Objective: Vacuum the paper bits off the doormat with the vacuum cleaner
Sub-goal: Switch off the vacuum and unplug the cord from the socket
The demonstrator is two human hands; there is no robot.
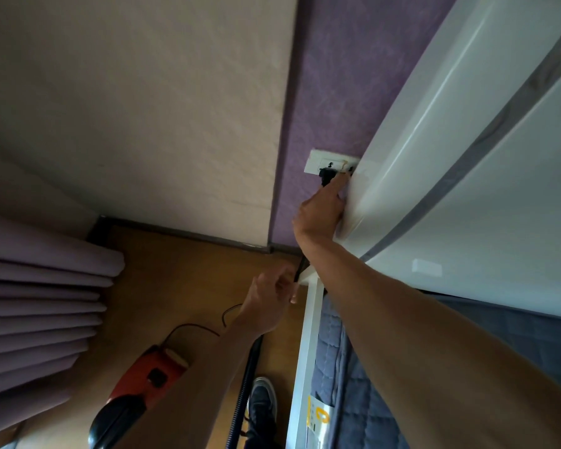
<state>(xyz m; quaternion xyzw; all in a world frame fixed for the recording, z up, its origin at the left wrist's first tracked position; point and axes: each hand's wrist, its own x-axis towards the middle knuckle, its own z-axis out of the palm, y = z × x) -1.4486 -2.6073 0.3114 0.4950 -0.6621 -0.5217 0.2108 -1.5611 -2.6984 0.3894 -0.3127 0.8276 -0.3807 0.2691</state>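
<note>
My right hand [321,212] reaches up to a white wall socket [326,162] on the purple wall and grips the black plug [327,176] at the socket's face. Lower down, my left hand [269,303] is closed on the black power cord [300,270] beside the white bed frame corner. The red and black vacuum cleaner [143,380] stands on the wooden floor below my left arm, its thin cord [188,327] looping across the floor and its black hose [245,393] running down past my shoe. No doormat or paper bits are in view.
A white headboard [434,140] and white bed frame [308,351] with a grey quilted mattress cover [347,384] fill the right side. Lilac curtains [42,306] hang at the left. My dark shoe [263,400] rests on the wooden floor [182,270].
</note>
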